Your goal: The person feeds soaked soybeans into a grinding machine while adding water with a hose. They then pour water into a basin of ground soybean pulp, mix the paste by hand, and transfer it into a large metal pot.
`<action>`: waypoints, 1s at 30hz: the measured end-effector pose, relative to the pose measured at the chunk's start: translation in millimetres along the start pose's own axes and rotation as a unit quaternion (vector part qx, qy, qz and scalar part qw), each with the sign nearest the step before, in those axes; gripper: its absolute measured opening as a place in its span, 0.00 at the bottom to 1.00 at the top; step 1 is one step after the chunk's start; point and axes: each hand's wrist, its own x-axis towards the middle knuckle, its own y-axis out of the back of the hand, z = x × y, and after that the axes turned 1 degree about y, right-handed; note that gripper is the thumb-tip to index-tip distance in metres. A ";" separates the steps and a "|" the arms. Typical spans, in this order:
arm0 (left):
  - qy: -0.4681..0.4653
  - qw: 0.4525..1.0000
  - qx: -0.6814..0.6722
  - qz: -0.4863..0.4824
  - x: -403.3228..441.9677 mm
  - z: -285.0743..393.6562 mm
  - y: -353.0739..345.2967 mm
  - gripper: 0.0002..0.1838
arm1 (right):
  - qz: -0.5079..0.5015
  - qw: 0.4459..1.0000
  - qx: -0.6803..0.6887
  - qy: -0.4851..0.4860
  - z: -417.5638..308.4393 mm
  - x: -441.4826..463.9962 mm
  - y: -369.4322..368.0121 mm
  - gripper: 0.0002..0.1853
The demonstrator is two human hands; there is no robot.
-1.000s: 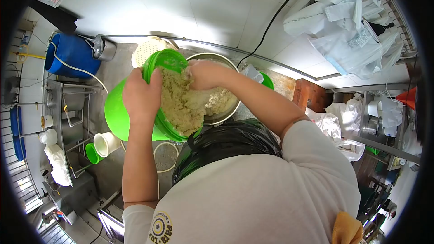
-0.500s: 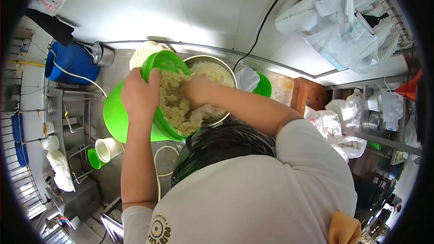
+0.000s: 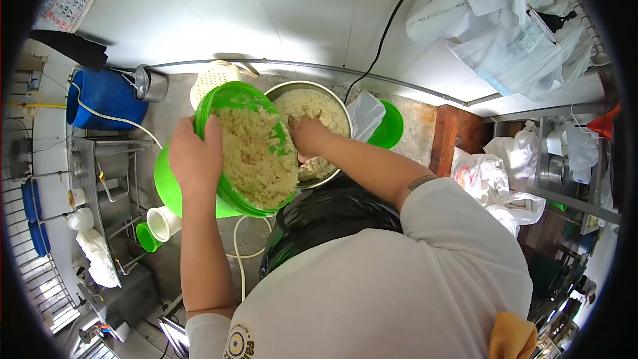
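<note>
A large green bucket (image 3: 176, 189) is tilted toward the right, with pale, crumbly, moist material (image 3: 256, 159) inside up to its mouth. My left hand (image 3: 197, 159) grips the bucket's rim at its left side, thumb over the edge. Right beside the bucket stands a round metal bowl (image 3: 345, 116) holding more of the same pale material (image 3: 309, 104). My right hand (image 3: 309, 136) is over the bowl near the bucket's rim, fingers spread on the material; its underside is hidden.
A green container (image 3: 392, 126) with a clear plastic bag stands right of the bowl. Behind the bucket is a cream perforated stool (image 3: 216, 78). A blue barrel (image 3: 106, 103), a hose (image 3: 238, 252) and a white bucket (image 3: 163, 224) are at the left. White sacks (image 3: 478, 173) lie right.
My right hand has moved out of the bucket to the right, over the bowl, and its fingers have spread. The bucket's mouth shows more openly, and my left hand has shifted slightly left.
</note>
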 end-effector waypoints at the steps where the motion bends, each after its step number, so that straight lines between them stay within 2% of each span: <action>1: -0.003 1.000 -0.002 0.009 -0.9 1.0 -0.2 0.23 | -0.019 1.000 0.008 -0.009 0.6 5.7 -4.9 0.34; 3: -0.011 1.000 -0.006 0.013 -3.4 3.2 -0.6 0.23 | -0.039 0.999 0.018 -0.019 3.3 15.3 -14.4 0.32; 5: -0.019 1.000 -0.011 0.017 -3.4 6.7 -0.8 0.23 | -0.080 0.996 0.029 -0.010 5.2 19.4 -16.6 0.26; 9: -0.022 1.000 0.009 0.006 -6.0 17.1 -1.2 0.22 | -0.091 0.994 0.049 -0.036 5.7 22.2 -21.8 0.26; 12: -0.035 0.999 0.013 0.007 -5.2 18.3 -3.7 0.22 | -0.134 0.982 0.126 -0.038 16.5 23.7 -19.5 0.22; 14: -0.042 0.999 0.014 0.007 -5.1 19.3 -4.7 0.22 | -0.029 0.980 0.195 -0.026 26.9 17.5 -18.8 0.18; 15: -0.038 0.999 0.015 0.003 -5.2 21.0 -4.5 0.22 | -0.028 0.980 0.195 -0.029 31.2 14.4 -19.3 0.18; 17: -0.038 0.999 0.013 -0.004 -5.6 25.0 -5.0 0.21 | 0.095 0.971 0.206 -0.070 32.4 -5.3 4.2 0.15; 21: -0.051 0.998 0.037 -0.009 -3.7 28.7 -5.4 0.21 | 0.076 0.970 0.203 -0.109 30.8 -17.8 24.2 0.15; 23: -0.069 0.997 0.042 -0.013 -4.1 29.2 -6.8 0.21 | 0.134 0.984 0.118 0.000 25.4 -22.9 19.8 0.21; 25: -0.081 0.996 0.049 -0.008 -5.1 28.0 -9.8 0.22 | 0.007 0.999 0.047 0.005 14.9 -49.4 34.9 0.33; 27: -0.096 0.994 0.039 -0.015 -4.6 25.5 -13.1 0.22 | 0.052 0.998 0.038 0.019 9.3 -43.1 0.7 0.36; 30: -0.096 0.994 0.045 -0.014 -0.5 20.0 -18.8 0.23 | 0.120 0.992 0.025 -0.007 2.9 -21.7 -30.7 0.34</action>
